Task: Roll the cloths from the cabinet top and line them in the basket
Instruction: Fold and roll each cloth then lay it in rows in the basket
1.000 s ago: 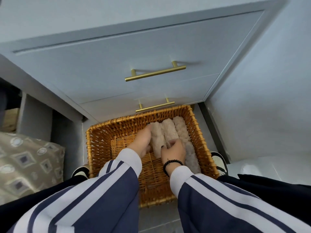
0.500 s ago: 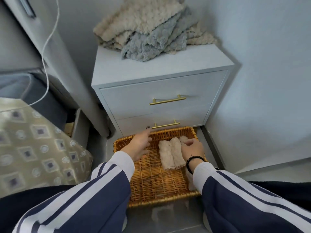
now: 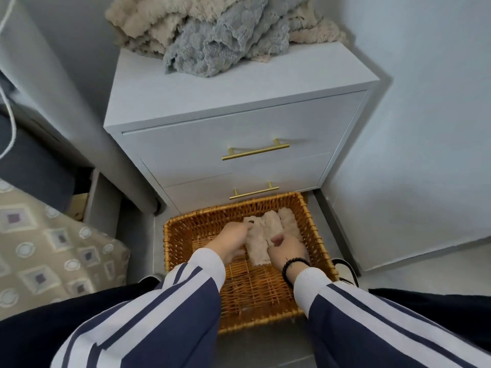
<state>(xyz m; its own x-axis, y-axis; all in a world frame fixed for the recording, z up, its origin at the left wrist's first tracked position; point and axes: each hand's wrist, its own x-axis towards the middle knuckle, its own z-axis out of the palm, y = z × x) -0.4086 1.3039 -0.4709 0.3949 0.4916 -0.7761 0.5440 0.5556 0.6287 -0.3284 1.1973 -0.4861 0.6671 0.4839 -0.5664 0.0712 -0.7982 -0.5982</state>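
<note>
A wicker basket (image 3: 168,236) stands on the floor in front of a white cabinet (image 3: 239,123). Three beige rolled cloths lie side by side in its far right part. My left hand (image 3: 230,241) holds the leftmost rolled cloth (image 3: 257,249) at its left side, fingers curled against it. My right hand (image 3: 288,249), with a black bead bracelet, curls its fingers on the same roll's right side and partly hides the roll beside it. A loose pile of beige and grey-blue cloths (image 3: 212,38) lies on the cabinet top.
The cabinet has two drawers with brass handles (image 3: 255,152). A wall stands close on the right, and a bed with a patterned cover (image 3: 53,248) is on the left. My knees flank the basket, with a shoe (image 3: 345,269) at its right.
My view has tilted up, bringing the cabinet top and cloth pile into sight. My hands drew apart from the rolls half a second ago and now both are back on the leftmost roll.
</note>
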